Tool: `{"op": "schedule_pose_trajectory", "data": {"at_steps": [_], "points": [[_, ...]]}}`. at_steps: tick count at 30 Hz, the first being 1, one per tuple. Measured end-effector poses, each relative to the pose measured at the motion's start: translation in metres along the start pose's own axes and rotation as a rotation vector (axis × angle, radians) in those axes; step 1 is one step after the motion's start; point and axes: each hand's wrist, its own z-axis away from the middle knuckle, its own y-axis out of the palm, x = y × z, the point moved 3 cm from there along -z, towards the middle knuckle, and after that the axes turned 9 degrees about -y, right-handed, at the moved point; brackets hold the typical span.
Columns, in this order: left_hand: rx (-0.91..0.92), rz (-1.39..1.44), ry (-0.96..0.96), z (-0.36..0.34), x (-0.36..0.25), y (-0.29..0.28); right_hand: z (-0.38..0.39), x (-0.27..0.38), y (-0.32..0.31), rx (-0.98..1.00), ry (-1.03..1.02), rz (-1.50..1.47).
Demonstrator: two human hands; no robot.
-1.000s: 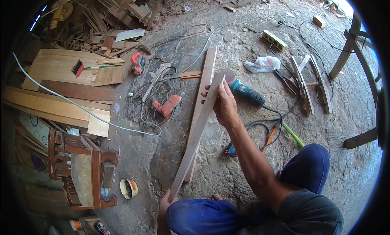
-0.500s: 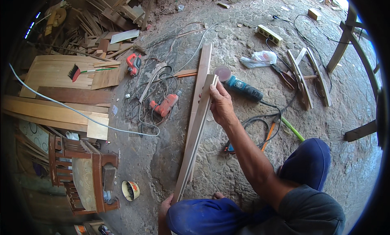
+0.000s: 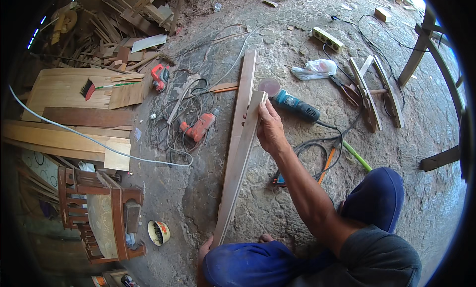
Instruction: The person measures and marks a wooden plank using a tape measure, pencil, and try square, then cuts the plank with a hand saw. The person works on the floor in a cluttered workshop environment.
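My right hand [image 3: 270, 127] is closed round the far end of a long, narrow wooden board [image 3: 244, 160], which slants down toward my left knee. At its near end my left hand [image 3: 205, 248] grips the board, with most of that hand hidden behind the knee. Under and beside the held board lies a second long wooden piece [image 3: 245, 83] with a few dark holes along it. Just right of the far end, an angle grinder [image 3: 297, 107] with a round sanding disc [image 3: 269, 87] rests on the floor.
Left of the boards lie a red drill [image 3: 199, 128], a red power tool [image 3: 159, 77] and tangled cables. A bowl [image 3: 158, 233] stands near carved furniture [image 3: 116, 217]. To the right are a power strip [image 3: 327, 39], pliers [image 3: 347, 91], a small wooden frame [image 3: 367, 96] and wooden legs [image 3: 414, 59].
The held board has rolled about its length: a grooved edge faced up before, and now a broad flat face shows. Both hands stay near its ends.
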Motion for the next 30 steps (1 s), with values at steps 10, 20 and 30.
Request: {"op": "schedule_pose_trajectory", "data": {"at_steps": [10,20,30], "points": [[-0.170,0.154,-0.086,-0.027,0.026,-0.014,0.002,0.000,-0.003,-0.049,0.035,-0.029],[-0.391,-0.337,0.001,-0.082,0.068,-0.050,-0.002,-0.004,-0.002,-0.043,-0.061,0.160],[-0.504,-0.746,0.130,-0.078,0.049,-0.009,-0.007,0.015,-0.017,-0.214,-0.369,1.234]]}}
